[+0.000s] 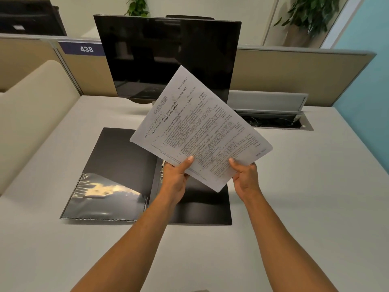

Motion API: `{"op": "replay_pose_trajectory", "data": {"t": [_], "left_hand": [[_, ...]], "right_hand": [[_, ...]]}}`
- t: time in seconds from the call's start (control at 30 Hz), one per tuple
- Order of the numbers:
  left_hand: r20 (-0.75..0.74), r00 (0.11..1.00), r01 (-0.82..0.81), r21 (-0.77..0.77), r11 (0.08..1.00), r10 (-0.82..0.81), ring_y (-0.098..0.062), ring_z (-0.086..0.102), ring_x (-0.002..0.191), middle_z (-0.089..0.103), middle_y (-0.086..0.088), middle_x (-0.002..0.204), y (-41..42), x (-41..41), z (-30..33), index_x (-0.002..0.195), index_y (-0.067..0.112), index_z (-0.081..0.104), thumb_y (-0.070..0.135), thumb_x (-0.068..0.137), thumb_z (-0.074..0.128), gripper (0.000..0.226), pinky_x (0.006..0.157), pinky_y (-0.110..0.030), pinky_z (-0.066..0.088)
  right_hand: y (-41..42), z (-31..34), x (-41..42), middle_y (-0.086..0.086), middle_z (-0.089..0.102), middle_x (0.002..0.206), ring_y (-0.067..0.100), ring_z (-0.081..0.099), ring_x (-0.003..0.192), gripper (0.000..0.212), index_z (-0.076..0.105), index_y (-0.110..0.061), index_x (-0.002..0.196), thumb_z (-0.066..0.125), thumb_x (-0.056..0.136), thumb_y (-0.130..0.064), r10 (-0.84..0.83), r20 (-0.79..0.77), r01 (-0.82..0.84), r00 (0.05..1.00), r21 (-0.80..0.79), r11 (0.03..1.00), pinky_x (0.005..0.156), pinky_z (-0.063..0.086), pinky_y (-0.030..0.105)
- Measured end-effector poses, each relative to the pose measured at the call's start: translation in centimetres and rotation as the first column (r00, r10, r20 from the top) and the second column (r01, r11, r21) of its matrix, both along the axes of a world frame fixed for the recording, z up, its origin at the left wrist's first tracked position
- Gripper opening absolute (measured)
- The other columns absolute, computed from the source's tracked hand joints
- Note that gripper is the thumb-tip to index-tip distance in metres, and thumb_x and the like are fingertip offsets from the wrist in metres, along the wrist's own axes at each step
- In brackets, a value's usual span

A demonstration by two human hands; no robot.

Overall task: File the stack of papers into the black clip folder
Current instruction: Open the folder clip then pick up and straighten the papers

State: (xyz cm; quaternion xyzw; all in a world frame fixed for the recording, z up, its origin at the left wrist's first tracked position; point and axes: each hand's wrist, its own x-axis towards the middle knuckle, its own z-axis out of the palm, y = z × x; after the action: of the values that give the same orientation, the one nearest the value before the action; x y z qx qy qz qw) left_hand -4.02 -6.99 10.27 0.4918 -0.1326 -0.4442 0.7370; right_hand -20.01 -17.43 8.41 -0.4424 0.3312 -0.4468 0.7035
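A stack of printed white papers [200, 127] is held up in the air, tilted, above the desk. My left hand [176, 178] grips its lower edge with the thumb on top. My right hand [245, 178] grips the same edge further right. Beneath them the black clip folder [117, 161] lies open flat on the desk. Its metal clip [162, 171] shows along the spine, just left of my left hand. A glossy clear pocket covers the lower part of the folder's left flap. The papers and hands hide much of the right flap.
A dark monitor [168, 55] stands at the back of the pale desk [294, 186]. An open cable tray [273, 121] is sunk into the desk at the back right. Beige partitions, one marked 438, wall in the left and rear sides.
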Motion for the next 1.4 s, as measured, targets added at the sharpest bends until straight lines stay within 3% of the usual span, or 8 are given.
{"op": "replay_pose_trajectory", "data": {"t": [0.2, 0.3, 0.53, 0.67, 0.87, 1.17, 1.27, 1.4], "left_hand": [[0.046, 0.998, -0.049, -0.068, 0.996, 0.052, -0.029, 0.064, 0.108, 0.067, -0.009, 0.114, 1.3, 5.8, 1.2, 0.117, 0.018, 0.056, 0.008, 0.090, 0.061, 0.028, 0.092, -0.044, 0.053], [0.225, 0.973, -0.053, 0.003, 0.999, 0.051, -0.029, 0.064, 0.100, 0.067, -0.009, 0.103, 1.7, 8.1, 2.0, 0.115, 0.012, 0.057, 0.024, 0.092, 0.058, 0.026, 0.089, -0.042, 0.053], [0.511, 0.817, 0.197, 0.189, 0.962, -0.267, -0.027, 0.068, 0.102, 0.070, -0.003, 0.111, 1.5, 10.5, 3.4, 0.112, 0.011, 0.060, 0.026, 0.083, 0.067, 0.034, 0.090, -0.048, 0.055], [0.534, 0.781, 0.213, 0.259, 0.942, -0.324, -0.025, 0.069, 0.099, 0.071, 0.002, 0.111, 1.1, 9.7, 3.2, 0.116, 0.017, 0.060, 0.028, 0.074, 0.073, 0.045, 0.086, -0.049, 0.056], [0.517, 0.799, 0.214, 0.233, 0.949, -0.307, -0.023, 0.070, 0.099, 0.072, 0.001, 0.110, 1.4, 9.3, 1.9, 0.110, 0.019, 0.066, 0.013, 0.078, 0.077, 0.035, 0.083, -0.050, 0.058], [0.581, 0.813, -0.016, 0.097, 0.995, -0.044, -0.023, 0.061, 0.111, 0.063, -0.001, 0.115, 0.1, 5.9, 1.1, 0.123, 0.019, 0.053, 0.006, 0.089, 0.064, 0.038, 0.078, -0.027, 0.059], [0.549, 0.835, -0.092, 0.060, 0.994, 0.044, -0.022, 0.061, 0.109, 0.062, 0.003, 0.112, -0.1, 4.3, 0.7, 0.124, 0.022, 0.052, 0.011, 0.089, 0.065, 0.039, 0.081, -0.025, 0.058], [0.522, 0.853, -0.095, 0.101, 0.990, 0.028, -0.021, 0.057, 0.116, 0.059, -0.001, 0.120, 0.3, 2.4, -0.7, 0.132, 0.022, 0.046, 0.011, 0.087, 0.068, 0.051, 0.086, -0.034, 0.058]], "right_hand": [[-2.4, 1.1, -2.4, -0.003, 0.070, 0.108, 0.021, 0.064, 0.104, 0.040, 0.063, -0.038, 0.106, 0.066, 0.082, -0.007, -0.038, -0.139, 0.031, 0.990, -0.053, 0.998, 0.084, 0.056, 0.042], [-3.3, 1.3, -3.1, -0.006, 0.071, 0.105, 0.019, 0.065, 0.102, 0.039, 0.061, -0.035, 0.108, 0.065, 0.084, -0.006, -0.042, -0.196, 0.028, 0.980, -0.076, 0.997, 0.082, 0.057, 0.040], [-4.3, 1.7, -3.5, -0.008, 0.072, 0.104, 0.017, 0.066, 0.096, 0.037, 0.064, -0.026, 0.108, 0.071, 0.074, -0.015, -0.002, -0.332, -0.039, 0.943, -0.118, 0.992, 0.073, 0.058, 0.035], [-4.5, 2.2, -3.1, -0.011, 0.072, 0.100, 0.014, 0.068, 0.091, 0.033, 0.066, -0.033, 0.101, 0.072, 0.072, -0.019, 0.052, -0.401, -0.118, 0.915, -0.142, 0.983, 0.063, 0.057, 0.026], [-4.6, 2.3, -3.3, -0.013, 0.071, 0.100, 0.013, 0.068, 0.090, 0.033, 0.068, -0.041, 0.096, 0.072, 0.077, -0.014, 0.037, -0.420, -0.116, 0.907, -0.165, 0.979, 0.059, 0.056, 0.023], [-3.1, 1.9, -0.7, -0.016, 0.064, 0.103, 0.015, 0.063, 0.092, 0.033, 0.060, -0.038, 0.105, 0.070, 0.084, -0.014, -0.152, -0.428, 0.051, 0.891, -0.238, 0.970, 0.067, 0.054, 0.022], [-1.6, 1.4, 0.3, -0.016, 0.061, 0.103, 0.013, 0.062, 0.095, 0.033, 0.057, -0.038, 0.110, 0.070, 0.086, -0.020, -0.219, -0.376, 0.099, 0.900, -0.313, 0.945, 0.058, 0.052, 0.012], [0.2, -0.4, 0.9, -0.016, 0.057, 0.106, 0.005, 0.057, 0.106, 0.039, 0.050, -0.042, 0.113, 0.067, 0.088, -0.019, -0.181, -0.377, 0.047, 0.908, -0.337, 0.940, 0.066, 0.054, 0.014]]}}
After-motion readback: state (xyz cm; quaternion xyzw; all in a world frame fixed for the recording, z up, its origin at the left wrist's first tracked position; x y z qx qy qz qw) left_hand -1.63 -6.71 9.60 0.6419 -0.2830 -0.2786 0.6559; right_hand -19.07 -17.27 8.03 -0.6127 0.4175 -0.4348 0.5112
